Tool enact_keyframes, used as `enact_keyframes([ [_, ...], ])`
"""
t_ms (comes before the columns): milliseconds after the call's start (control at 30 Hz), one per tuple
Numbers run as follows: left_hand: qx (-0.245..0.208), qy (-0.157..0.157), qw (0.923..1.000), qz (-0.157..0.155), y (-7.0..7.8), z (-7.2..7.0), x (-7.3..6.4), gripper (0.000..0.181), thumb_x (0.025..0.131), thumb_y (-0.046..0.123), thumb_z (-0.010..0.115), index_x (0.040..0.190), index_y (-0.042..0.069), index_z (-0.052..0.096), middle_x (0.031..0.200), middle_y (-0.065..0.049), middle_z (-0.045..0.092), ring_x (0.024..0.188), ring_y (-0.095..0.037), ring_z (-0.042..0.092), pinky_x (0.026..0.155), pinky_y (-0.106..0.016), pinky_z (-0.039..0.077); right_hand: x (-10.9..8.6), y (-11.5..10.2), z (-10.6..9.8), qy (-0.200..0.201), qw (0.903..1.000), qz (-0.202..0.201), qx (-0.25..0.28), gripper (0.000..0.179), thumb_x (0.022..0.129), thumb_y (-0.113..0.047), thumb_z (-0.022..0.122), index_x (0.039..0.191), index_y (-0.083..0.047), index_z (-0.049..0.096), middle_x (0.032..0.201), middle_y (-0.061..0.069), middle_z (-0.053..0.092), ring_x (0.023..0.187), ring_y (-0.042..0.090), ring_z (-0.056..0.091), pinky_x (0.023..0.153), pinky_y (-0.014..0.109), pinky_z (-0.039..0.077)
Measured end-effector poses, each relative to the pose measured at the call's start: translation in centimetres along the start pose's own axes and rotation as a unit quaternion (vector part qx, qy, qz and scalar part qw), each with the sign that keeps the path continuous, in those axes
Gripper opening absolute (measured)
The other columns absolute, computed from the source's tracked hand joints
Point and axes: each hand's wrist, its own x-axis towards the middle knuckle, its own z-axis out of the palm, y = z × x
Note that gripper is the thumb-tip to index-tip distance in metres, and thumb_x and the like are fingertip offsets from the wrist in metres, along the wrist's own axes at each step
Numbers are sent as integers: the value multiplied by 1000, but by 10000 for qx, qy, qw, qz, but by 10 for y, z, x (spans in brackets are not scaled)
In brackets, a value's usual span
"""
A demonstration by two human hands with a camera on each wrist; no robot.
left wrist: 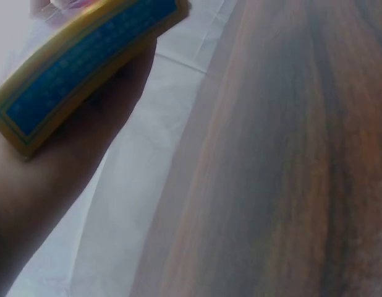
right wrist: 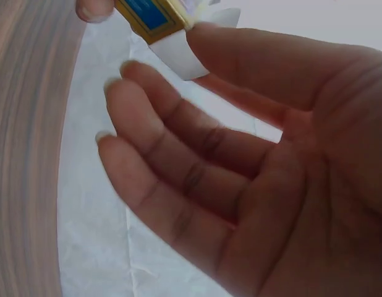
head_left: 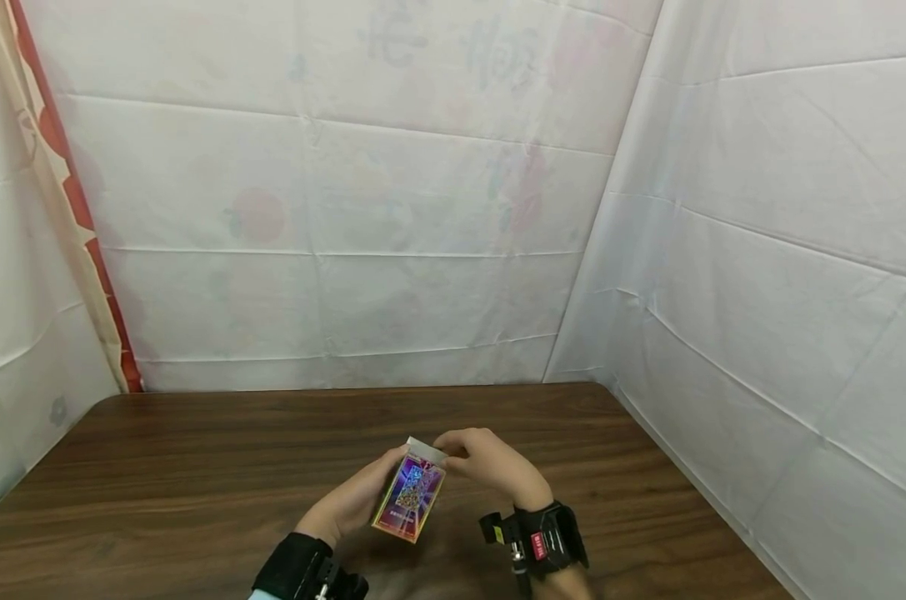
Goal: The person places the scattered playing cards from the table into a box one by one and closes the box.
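My left hand [head_left: 358, 496] grips a small card box [head_left: 410, 498] with a shiny purple, red and gold picture face, held tilted above the table. A blue panel edged in yellow runs along the box's side in the left wrist view. At the top of the box a white flap [head_left: 426, 452] sticks up, its end open. My right hand [head_left: 493, 467] pinches this flap with thumb and forefinger. In the right wrist view its thumb [right wrist: 253, 62] lies over the white card, while the other fingers curve loosely below, apart from the box.
The dark wooden table [head_left: 220, 467] spreads beneath both hands. White cloth sheets [head_left: 347, 208] hang behind it and along both sides, with a red-edged strip [head_left: 85, 217] at the left corner. Black camera straps [head_left: 546, 542] sit on both wrists.
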Motion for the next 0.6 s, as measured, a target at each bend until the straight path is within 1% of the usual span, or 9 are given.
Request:
enact_keyframes([
  [67, 16, 52, 10000, -8, 0, 0, 0, 87, 92, 67, 27, 143, -2, 25, 122, -13, 55, 101, -17, 59, 90, -36, 46, 1, -1, 0, -23, 9999, -102, -5, 23, 94, -21, 57, 113, -12, 66, 95, 1, 69, 80, 12, 64, 67, 22, 49],
  [167, 11, 90, 10000, -1, 0, 0, -1, 90, 90, 68, 28, 144, -3, 23, 122, -14, 56, 100, -18, 60, 89, -37, 47, 2, -1, 0, -44, 9999, -140, -25, 25, 95, -24, 54, 114, -14, 66, 89, -2, 68, 75, 10, 62, 64, 21, 48],
  [267, -3, 13, 10000, 17, -1, -1, 0, 89, 91, 68, 28, 145, -3, 22, 121, -14, 58, 100, -20, 62, 88, -37, 48, 1, -2, 1, -89, 9999, -88, 84, 28, 97, -27, 51, 115, -14, 66, 87, -2, 68, 77, 14, 63, 64, 22, 48],
  [367, -21, -100, 9999, 41, -1, -1, 0, 87, 92, 67, 27, 143, -4, 26, 118, -12, 60, 100, -20, 63, 87, -37, 49, 1, -2, 1, -40, 9998, -10, 202, 29, 98, -28, 48, 114, -13, 67, 88, -1, 69, 79, 18, 65, 66, 24, 49],
  [500, 3, -164, 9999, 35, -2, -1, 1, 84, 92, 66, 27, 140, -3, 33, 113, -9, 62, 98, -19, 62, 85, -35, 49, 2, -1, 1, 85, 9996, 67, 277, 23, 97, -25, 50, 104, -14, 69, 88, -1, 68, 76, 15, 64, 66, 25, 49],
  [600, 47, -170, 9998, -2, -2, -1, 2, 82, 93, 65, 27, 138, -2, 36, 110, -7, 62, 96, -17, 62, 85, -34, 49, 3, 0, 1, 61, 9992, 99, 374, 17, 95, -23, 54, 97, -15, 69, 84, -2, 66, 73, 12, 61, 64, 26, 48],
])
